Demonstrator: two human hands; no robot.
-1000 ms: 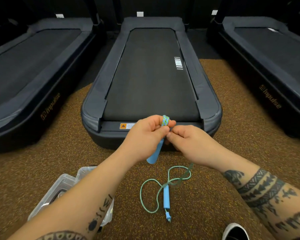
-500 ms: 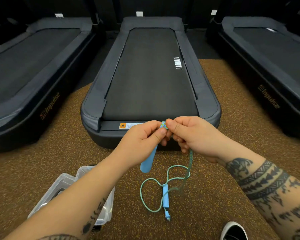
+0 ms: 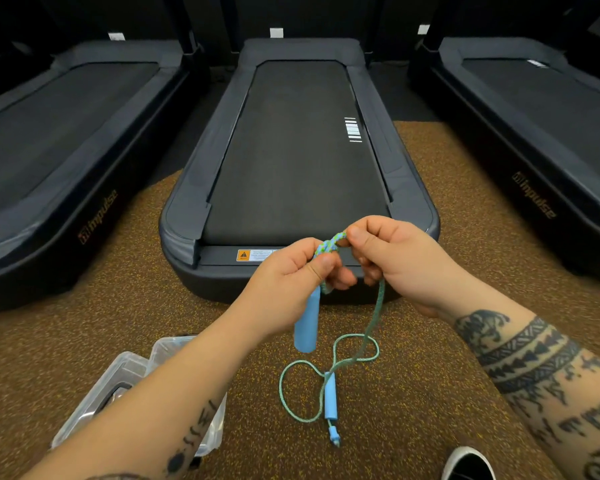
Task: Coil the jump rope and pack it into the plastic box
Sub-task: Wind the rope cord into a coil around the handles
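My left hand [image 3: 284,282] grips a blue jump rope handle [image 3: 306,323] that hangs down below my fist, with green-blue rope wound at its top. My right hand [image 3: 392,258] pinches the rope [image 3: 376,313] just beside that winding. From my right hand the rope drops to the floor, where it lies in loose loops [image 3: 291,393] around the second blue handle [image 3: 330,396]. The clear plastic box [image 3: 118,379] sits on the floor at lower left, partly hidden by my left forearm.
A dark treadmill deck [image 3: 298,161] lies straight ahead, its rear end just beyond my hands. Two more treadmills [image 3: 66,133] flank it left and right. The floor is brown speckled rubber [image 3: 430,341]. A shoe tip [image 3: 468,462] shows at the bottom right.
My right hand has moved up and to the right, drawing the rope taut from the floor. The floor loops have shifted slightly. My left hand stays on the handle.
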